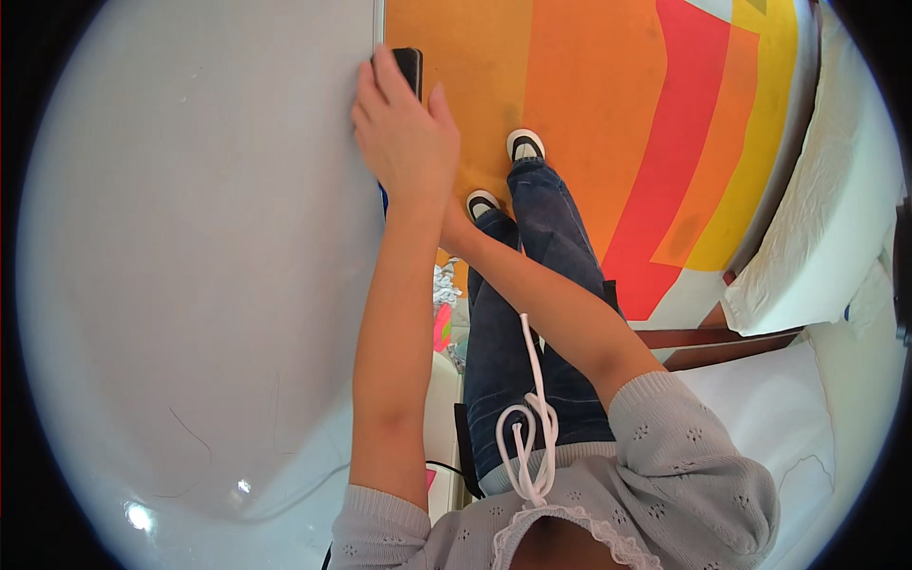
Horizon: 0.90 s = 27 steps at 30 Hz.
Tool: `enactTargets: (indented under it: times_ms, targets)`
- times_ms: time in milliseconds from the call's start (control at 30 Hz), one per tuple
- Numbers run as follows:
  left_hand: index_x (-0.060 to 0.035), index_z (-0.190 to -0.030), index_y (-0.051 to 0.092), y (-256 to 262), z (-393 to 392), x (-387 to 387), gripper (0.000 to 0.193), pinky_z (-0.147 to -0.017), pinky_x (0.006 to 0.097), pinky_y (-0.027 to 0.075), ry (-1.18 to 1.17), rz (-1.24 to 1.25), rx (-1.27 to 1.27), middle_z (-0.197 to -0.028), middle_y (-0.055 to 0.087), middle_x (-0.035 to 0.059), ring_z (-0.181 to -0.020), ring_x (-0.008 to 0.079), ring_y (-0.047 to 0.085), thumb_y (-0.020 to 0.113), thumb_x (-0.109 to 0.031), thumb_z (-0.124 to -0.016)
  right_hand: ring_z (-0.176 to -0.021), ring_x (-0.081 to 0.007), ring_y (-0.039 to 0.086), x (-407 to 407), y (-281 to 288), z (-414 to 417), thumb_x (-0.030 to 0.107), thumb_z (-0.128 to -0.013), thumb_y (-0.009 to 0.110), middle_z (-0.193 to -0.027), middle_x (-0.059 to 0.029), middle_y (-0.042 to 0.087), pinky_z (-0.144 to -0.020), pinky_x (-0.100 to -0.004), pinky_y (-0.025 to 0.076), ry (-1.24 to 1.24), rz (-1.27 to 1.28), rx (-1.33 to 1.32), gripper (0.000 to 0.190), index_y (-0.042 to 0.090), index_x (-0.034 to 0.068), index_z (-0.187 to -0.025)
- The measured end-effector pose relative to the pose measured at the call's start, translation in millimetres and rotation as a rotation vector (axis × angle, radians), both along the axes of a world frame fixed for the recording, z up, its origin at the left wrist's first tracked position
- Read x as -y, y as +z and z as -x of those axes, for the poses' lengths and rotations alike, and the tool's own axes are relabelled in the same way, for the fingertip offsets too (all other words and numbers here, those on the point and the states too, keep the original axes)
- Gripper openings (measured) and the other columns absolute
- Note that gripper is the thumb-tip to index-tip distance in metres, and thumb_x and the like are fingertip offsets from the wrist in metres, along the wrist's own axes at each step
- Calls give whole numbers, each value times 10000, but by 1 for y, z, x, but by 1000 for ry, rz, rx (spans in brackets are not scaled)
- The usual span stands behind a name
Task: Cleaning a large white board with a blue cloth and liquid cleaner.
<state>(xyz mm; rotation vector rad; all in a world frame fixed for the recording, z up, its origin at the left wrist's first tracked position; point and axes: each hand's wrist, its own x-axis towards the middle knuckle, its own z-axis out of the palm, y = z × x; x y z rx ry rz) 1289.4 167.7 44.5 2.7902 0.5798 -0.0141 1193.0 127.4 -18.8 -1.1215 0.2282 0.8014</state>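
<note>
My left hand (410, 135) lies back up over the edge of a smooth white surface (214, 235), its thumb apart from the other fingers. A dark object with rounded corners (410, 68) shows beside and partly under its fingers; whether the hand grips it cannot be told. My right hand (453, 222) passes beneath the left wrist, and only a part near its wrist shows. What it touches is hidden. A bit of something blue (383, 201) peeks out at the surface's edge, just left of the left wrist.
A floor with orange, red and yellow areas (584, 107) lies to the right, with my shoes (526, 144) on it. White fabric (805, 214) hangs at the far right. Crumpled white material (445, 285) and a pink item (442, 328) lie below the surface's edge.
</note>
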Motion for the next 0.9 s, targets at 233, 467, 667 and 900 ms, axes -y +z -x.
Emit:
enactTargets:
  times_ms: [233, 467, 667, 900]
  targets:
    - [-154, -1344, 354, -11, -10, -1, 606, -883, 437, 426, -65, -182, -176, -1307, 410, 142, -1135, 357, 445, 624, -184, -802, -912, -179, 596, 7, 13, -11, 194, -827, 645, -996, -101, 641, -759, -314, 467, 113, 94, -80, 324, 561, 7, -1077]
    - [-98, -1291, 439, 10, 7, -11, 533, -854, 415, 460, -73, 57, -8, -1240, 501, 145, -1067, 336, 526, 543, -39, -771, -952, -111, 504, 0, -1, -6, 105, -806, 650, -1045, -23, 559, -809, -299, 436, 141, 28, -41, 320, 520, 55, -1094]
    - [73, -1322, 333, 86, 138, 14, 538, -960, 364, 400, 154, 404, 211, -1300, 462, 228, -1177, 309, 495, 490, 55, -807, -830, -158, 597, 0, -5, 0, 234, -875, 578, -886, -75, 639, -753, -305, 465, 72, 204, -118, 277, 574, 19, -1049]
    - [67, -1333, 311, 79, 321, 49, 558, -956, 353, 405, 343, 458, -44, -1280, 475, 251, -1154, 362, 507, 505, 67, -809, -800, -106, 561, -3, 6, 3, 295, -894, 578, -851, -17, 607, -717, -262, 449, 59, 227, -156, 287, 584, 35, -1016]
